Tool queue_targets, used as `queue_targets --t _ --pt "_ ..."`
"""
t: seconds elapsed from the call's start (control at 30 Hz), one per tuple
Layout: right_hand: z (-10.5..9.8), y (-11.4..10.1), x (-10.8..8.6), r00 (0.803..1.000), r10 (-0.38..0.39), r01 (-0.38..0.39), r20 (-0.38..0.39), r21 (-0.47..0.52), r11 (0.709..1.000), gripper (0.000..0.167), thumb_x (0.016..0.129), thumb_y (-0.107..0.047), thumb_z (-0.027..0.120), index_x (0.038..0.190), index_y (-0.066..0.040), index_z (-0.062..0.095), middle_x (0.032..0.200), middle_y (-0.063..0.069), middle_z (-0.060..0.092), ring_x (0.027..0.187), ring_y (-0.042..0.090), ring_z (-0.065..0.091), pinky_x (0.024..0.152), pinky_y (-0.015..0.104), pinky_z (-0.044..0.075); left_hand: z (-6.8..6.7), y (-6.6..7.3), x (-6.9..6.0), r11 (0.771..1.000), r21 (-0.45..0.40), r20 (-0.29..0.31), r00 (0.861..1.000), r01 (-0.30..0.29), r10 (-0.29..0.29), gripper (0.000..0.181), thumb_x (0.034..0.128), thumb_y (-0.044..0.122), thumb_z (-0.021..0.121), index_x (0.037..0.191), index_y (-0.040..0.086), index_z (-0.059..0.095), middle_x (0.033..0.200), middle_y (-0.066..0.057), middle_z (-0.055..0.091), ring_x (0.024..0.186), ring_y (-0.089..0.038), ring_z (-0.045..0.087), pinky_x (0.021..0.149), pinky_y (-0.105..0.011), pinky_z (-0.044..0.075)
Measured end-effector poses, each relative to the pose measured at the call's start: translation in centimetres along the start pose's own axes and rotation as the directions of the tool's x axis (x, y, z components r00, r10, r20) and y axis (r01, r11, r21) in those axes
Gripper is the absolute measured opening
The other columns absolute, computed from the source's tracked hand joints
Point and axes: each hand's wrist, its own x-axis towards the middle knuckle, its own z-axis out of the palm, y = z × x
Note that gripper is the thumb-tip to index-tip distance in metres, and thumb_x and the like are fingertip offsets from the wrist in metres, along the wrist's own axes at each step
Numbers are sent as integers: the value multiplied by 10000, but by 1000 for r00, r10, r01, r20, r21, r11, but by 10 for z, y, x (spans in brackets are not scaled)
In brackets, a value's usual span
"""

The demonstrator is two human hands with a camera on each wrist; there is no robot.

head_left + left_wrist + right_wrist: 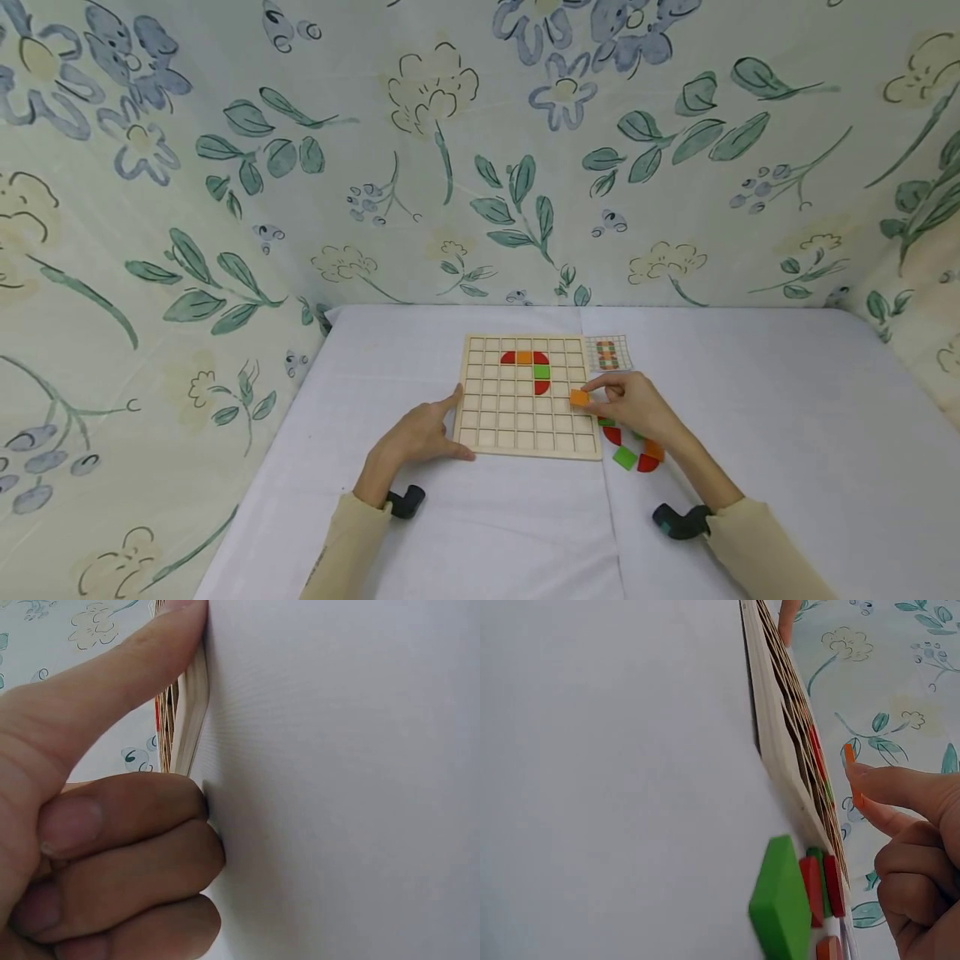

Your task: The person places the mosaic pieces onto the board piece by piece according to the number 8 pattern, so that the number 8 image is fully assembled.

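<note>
A wooden grid board (pixel 495 437) lies on the white cloth. My left hand (pixel 420 431) is at its near left corner, with forefinger at the left edge and thumb at the front edge; in the left wrist view the other fingers (pixel 127 862) are curled. My right hand (pixel 630 404) pinches an orange square tile (pixel 579 397) between thumb and forefinger, raised over the board's right side. On the board sit red quarter-round tiles (pixel 542 387), an orange square (pixel 524 357) and a green square (pixel 542 372), forming a hooked line.
Beside the board's far right corner lies a pattern card (pixel 609 353) with a small coloured grid. Loose tiles, among them a green square (pixel 625 457) and a red quarter-round (pixel 648 463), lie right of the board, partly under my right hand. A flowered curtain (pixel 450 150) hangs behind the table.
</note>
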Motion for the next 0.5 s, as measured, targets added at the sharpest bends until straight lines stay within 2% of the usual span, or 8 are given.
queue_targets --t 0.23,0.5 --pt "22 -19 25 999 -20 19 36 21 1000 291 866 -232 851 1114 -102 772 609 -41 290 534 128 260 505 242 253 -1 1 -1 1000 -1 10 1000 -2 2 1203 730 434 933 1651 104 233 654 20 470 587 -121 406 553 -275 346" --pt "40 -33 42 998 -49 49 37 -18 999 270 848 -209 869 1072 -81 788 585 -34 304 546 138 284 531 253 252 -2 2 -1 1000 2 10 1000 10 -10 1202 734 441 928 1655 119 225 656 15 478 588 -123 407 555 -277 349"
